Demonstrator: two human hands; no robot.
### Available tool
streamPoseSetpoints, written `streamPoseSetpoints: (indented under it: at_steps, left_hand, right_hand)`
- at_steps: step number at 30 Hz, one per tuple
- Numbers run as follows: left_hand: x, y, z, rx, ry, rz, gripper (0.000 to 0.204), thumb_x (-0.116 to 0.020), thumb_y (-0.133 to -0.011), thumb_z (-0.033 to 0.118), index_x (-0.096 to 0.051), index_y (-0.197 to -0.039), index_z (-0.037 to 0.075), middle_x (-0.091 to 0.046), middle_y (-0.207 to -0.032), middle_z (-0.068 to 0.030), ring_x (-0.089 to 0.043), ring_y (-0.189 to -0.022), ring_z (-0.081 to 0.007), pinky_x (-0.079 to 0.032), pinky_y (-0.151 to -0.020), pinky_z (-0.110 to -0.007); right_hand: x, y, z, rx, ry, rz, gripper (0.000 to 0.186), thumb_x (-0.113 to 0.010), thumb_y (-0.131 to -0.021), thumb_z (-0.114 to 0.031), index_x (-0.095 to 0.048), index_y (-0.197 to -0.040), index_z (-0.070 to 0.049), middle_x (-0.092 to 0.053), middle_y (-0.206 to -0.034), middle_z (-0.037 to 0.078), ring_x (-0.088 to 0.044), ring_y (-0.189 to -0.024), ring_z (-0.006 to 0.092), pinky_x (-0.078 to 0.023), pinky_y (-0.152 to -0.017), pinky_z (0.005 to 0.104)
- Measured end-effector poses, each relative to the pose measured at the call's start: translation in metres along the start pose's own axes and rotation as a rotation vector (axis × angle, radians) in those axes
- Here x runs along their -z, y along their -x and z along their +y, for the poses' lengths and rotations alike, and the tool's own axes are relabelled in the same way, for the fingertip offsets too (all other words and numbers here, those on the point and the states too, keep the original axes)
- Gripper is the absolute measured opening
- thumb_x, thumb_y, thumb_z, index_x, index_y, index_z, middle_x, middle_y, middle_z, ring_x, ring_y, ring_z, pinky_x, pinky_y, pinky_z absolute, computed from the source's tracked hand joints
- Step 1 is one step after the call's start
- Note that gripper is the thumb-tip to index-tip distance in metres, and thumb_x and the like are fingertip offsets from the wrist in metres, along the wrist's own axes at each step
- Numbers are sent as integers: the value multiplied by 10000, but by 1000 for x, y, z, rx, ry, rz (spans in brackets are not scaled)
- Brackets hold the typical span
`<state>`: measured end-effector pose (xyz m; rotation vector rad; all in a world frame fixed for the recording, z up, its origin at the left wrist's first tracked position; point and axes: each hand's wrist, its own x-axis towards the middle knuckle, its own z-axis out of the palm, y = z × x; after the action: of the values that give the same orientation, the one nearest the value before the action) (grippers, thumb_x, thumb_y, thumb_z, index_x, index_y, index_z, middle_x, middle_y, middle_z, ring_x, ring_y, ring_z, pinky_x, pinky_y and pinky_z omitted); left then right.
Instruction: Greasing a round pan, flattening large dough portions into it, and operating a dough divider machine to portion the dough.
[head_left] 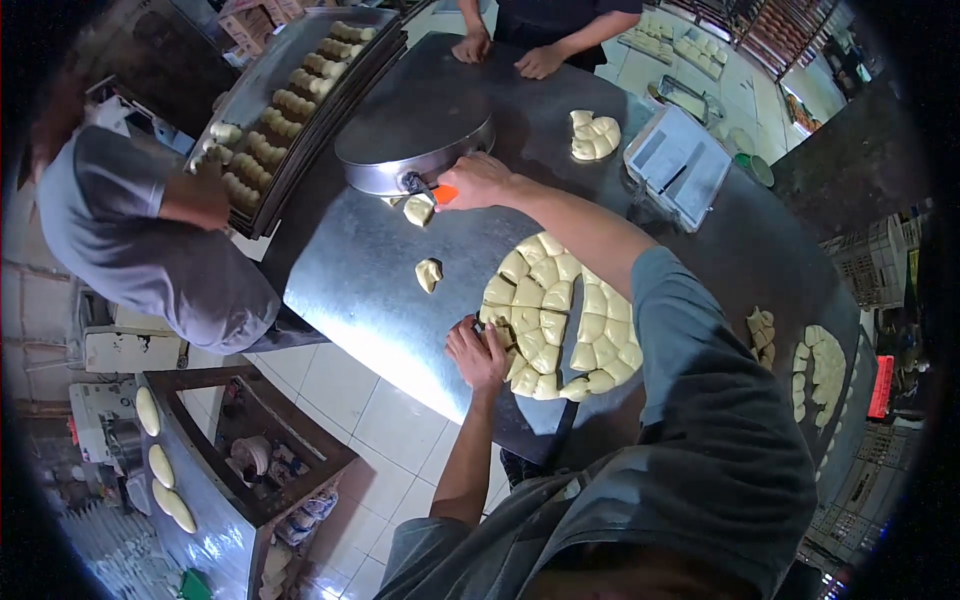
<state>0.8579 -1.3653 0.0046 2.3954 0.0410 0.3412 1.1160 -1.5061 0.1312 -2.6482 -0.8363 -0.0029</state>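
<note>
My right hand (476,181) is closed round an orange handle (445,194), beside the dark fitting on the rim of a round metal pan (415,130). What the handle's far end is cannot be made out. Just below it lies a small dough piece (418,209), and a second dough piece (429,275) sits apart, nearer me. My left hand (478,352) rests at the left edge of a flattened round of dough cut into pieces (540,295), its thumb and fingers apart. A dark gap splits this round, and my right arm covers part of it.
A person in grey (150,230) leans by a tray of shaped dough (285,120) at left. Another person's hands (540,62) rest on the table's far edge. A grey-white box-like device (678,165) and a smaller dough cluster (594,136) stand at right. Long loaves (160,465) lie lower left.
</note>
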Motion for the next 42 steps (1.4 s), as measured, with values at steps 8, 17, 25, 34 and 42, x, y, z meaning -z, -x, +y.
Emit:
streamPoseSetpoints:
  at_steps: [8, 17, 25, 34, 42]
  left_hand:
    - [-2, 0, -3, -6, -38, 16, 354, -518, -889, 312, -508, -1109, 35, -511, -1057, -156, -469, -1006, -337, -313, -918, -458]
    - [-1, 0, 0, 17, -39, -28, 373, -506, -889, 322, -503, -1129, 36, -510, -1070, -156, -455, -1036, -337, -295, -941, -460]
    - [-16, 7, -13, -23, -225, 18, 380, -502, -896, 339, -516, -1145, 53, -541, -1096, -198, -469, -1032, -392, -333, -895, -527]
    - [-32, 14, -56, -152, -289, 80, 362, -489, -907, 347, -523, -1111, 50, -527, -1048, -175, -479, -999, -375, -348, -886, -501]
    - [-38, 15, -64, -134, -274, 160, 421, -455, -912, 392, -513, -1134, 40, -496, -1089, -223, -454, -1049, -397, -320, -924, -523]
  right_hand:
    - [7, 9, 2, 30, 26, -25, 411, -713, -712, -460, -669, -813, -65, -662, -762, 184, -654, -756, 355, -509, -736, 435]
    - [-5, 6, 20, 26, 13, -55, 428, -760, -651, -415, -672, -886, -69, -654, -858, 167, -623, -904, 333, -477, -793, 449]
    - [33, -33, 47, 52, -16, 26, 468, -778, -629, -383, -647, -961, -81, -642, -915, 151, -619, -882, 339, -484, -781, 436]
    - [60, -67, 81, 337, 111, 521, 380, -674, -763, -321, -574, -1104, -186, -661, -941, 114, -647, -867, 327, -495, -739, 454]
    - [49, -68, 63, -91, -10, 618, 308, -625, -782, -323, -627, -1057, -185, -674, -916, 131, -659, -814, 338, -512, -719, 472]
